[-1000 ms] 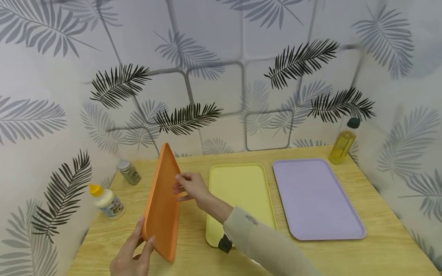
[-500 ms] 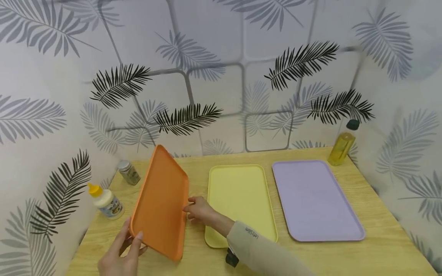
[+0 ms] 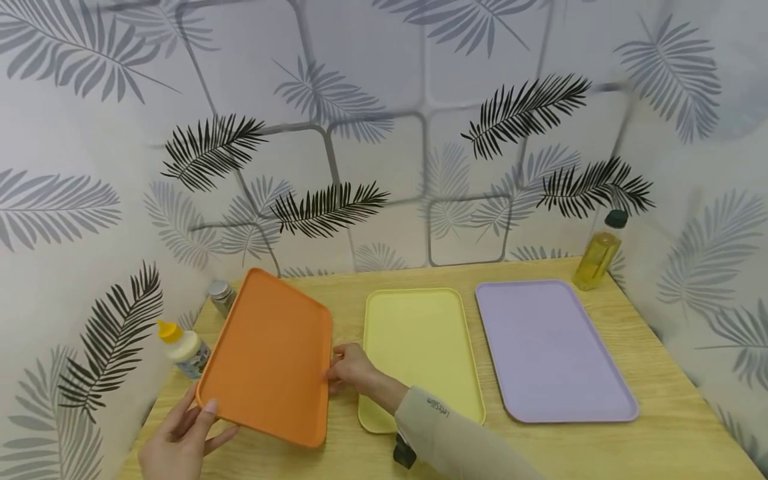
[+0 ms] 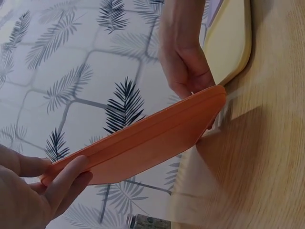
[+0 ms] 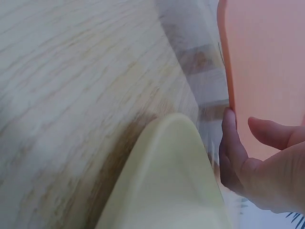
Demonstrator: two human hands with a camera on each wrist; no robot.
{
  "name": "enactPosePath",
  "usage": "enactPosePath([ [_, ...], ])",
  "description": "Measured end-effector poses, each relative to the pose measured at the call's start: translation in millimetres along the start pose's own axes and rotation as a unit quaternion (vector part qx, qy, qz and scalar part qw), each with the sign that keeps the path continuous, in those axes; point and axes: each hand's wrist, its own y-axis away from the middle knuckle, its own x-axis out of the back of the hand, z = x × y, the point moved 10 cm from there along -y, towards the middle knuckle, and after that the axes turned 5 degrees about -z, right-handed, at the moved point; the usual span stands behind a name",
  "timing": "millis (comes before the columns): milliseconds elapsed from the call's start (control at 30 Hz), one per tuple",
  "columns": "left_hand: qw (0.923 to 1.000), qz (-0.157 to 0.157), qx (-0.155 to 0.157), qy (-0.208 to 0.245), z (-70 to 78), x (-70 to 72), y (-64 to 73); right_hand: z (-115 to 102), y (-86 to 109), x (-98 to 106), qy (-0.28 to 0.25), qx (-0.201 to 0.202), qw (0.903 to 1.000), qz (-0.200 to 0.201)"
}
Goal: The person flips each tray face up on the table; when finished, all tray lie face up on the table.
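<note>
An orange tray [image 3: 270, 360] stands tilted over the left part of the table, its inner face turned up and toward the right. My left hand [image 3: 174, 440] grips its near left corner, thumb on the inner face, fingers behind the rim in the left wrist view. On the tray's right long edge, my right hand [image 3: 354, 368] holds the rim; the right wrist view has the thumb [image 5: 271, 133] over the inner face and fingers along the outer side. In the left wrist view, the tray's right edge hangs low, close over the wood.
A yellow tray [image 3: 420, 333] lies flat in the middle, under the right forearm. Right of it lies a purple tray [image 3: 552, 347]. At the back right corner stands a bottle of yellow liquid [image 3: 599, 260]. A yellow-capped bottle [image 3: 186, 350] and a small jar [image 3: 221, 295] stand left, partly behind the orange tray.
The orange tray has turned from nearly upright to a flatter tilt, its left side swinging left and down. My left hand moved left with it; my right hand came down and took the right edge.
</note>
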Motion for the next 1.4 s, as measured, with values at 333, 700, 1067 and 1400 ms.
enactPosePath([
  [333,0.9949,0.005,0.075,0.068,-14.5,16.7,-18.7,6.0,-8.9,8.3,-0.032,-0.021,0.9991,0.017],
  [700,0.9875,-0.147,0.035,0.043,-11.2,13.2,-35.7,10.7,-8.5,15.8,-0.051,-0.047,0.9972,0.029],
  [1067,0.9450,-0.317,0.053,-0.059,-11.7,-5.5,-98.4,-1.2,1.5,19.2,-0.016,-0.031,0.9994,0.000],
  [1400,0.9123,-0.355,0.068,-0.192,-20.5,-18.8,-132.8,4.6,18.0,20.2,-0.042,-0.014,0.9989,0.019],
])
